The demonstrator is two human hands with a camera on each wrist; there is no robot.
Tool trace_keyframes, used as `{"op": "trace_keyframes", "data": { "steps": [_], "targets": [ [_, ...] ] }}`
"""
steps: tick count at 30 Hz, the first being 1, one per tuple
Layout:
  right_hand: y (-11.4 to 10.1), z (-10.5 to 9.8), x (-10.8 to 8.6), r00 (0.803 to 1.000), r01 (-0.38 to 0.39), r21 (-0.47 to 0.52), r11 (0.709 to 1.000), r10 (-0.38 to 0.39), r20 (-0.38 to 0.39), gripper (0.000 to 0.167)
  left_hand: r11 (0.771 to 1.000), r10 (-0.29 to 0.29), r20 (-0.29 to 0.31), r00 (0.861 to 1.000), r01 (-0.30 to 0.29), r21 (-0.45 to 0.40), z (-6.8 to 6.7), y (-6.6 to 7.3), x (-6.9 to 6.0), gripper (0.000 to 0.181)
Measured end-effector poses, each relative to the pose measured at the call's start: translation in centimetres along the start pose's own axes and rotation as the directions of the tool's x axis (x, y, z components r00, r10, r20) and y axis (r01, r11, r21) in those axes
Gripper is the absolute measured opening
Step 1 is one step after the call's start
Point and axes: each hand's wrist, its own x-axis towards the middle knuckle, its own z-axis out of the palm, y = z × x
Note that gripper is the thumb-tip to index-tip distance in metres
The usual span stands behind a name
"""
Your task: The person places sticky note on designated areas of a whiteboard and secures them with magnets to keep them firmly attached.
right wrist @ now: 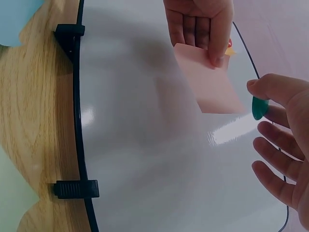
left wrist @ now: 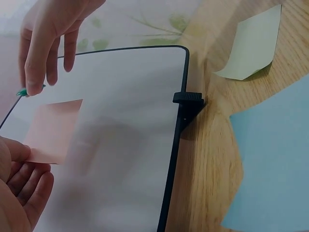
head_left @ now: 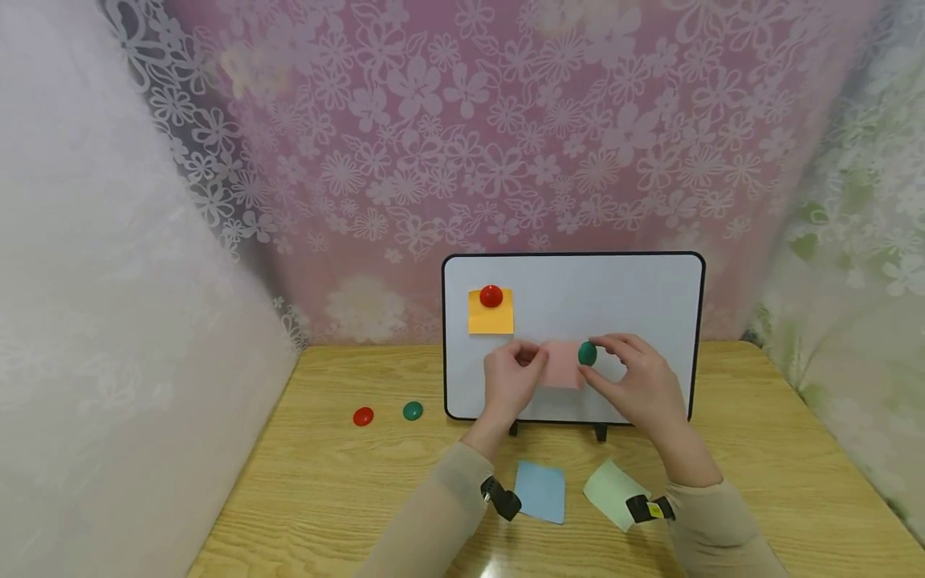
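Note:
The left hand (head_left: 510, 380) pinches the left edge of a pink sticky note (head_left: 562, 364) in front of the whiteboard (head_left: 636, 289). Just right of the note, the right hand (head_left: 645, 388) holds a green round magnet (head_left: 588, 353) between thumb and fingertip. In the right wrist view the magnet (right wrist: 259, 108) is seen nearly edge-on, apart from the pink note (right wrist: 210, 84). The left wrist view shows the left thumb and finger on one edge of the pink note (left wrist: 54, 131). A red magnet (head_left: 491, 296) sits on an orange note (head_left: 491, 319) at the board's upper left.
On the wooden table (head_left: 325, 482), a red magnet (head_left: 364, 417) and a green magnet (head_left: 413, 411) lie left of the board. A blue note (head_left: 540, 491) and a pale green note (head_left: 614, 494) lie before it. Black feet (head_left: 601, 433) support the board; patterned cloth hangs behind.

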Motion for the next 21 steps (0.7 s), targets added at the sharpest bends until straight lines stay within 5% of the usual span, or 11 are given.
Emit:
{"op": "trace_keyframes", "data": {
  "steps": [21],
  "targets": [
    [0.0, 0.3, 1.0, 0.999, -0.018, -0.049, 0.999, 0.016, -0.030, 0.046, 0.999, 0.046, 0.007, 0.999, -0.046, 0.011, 0.5, 0.8, 1.1, 0.015]
  ]
}}
